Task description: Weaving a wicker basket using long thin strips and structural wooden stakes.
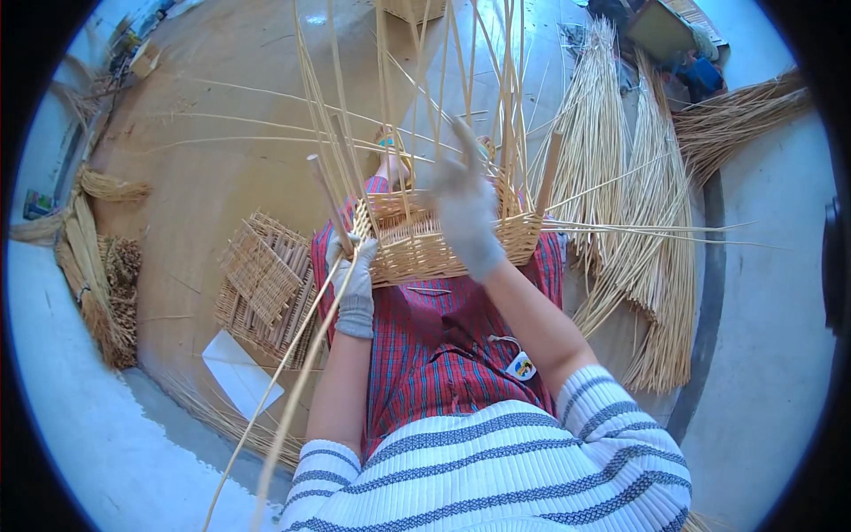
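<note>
A half-woven pale wicker basket (425, 248) with tall upright stakes and thicker corner sticks rests on my lap over red checked cloth (417, 372). My left hand (352, 275), in a grey-white glove, grips the basket's left corner and long pale reeds (297, 408) that trail down toward me. My right hand (463, 208), also gloved, is raised over the right part of the basket among the stakes; motion smears its fingers, so I cannot make out whether it holds anything.
Long reed bundles (651, 293) lie to my right, another (736, 120) behind them near dark containers (660, 31). Woven panels (257, 266) and a white sheet (239, 372) lie left, with dried bundles (93, 266) by the wall. A wicker piece (412, 9) stands ahead.
</note>
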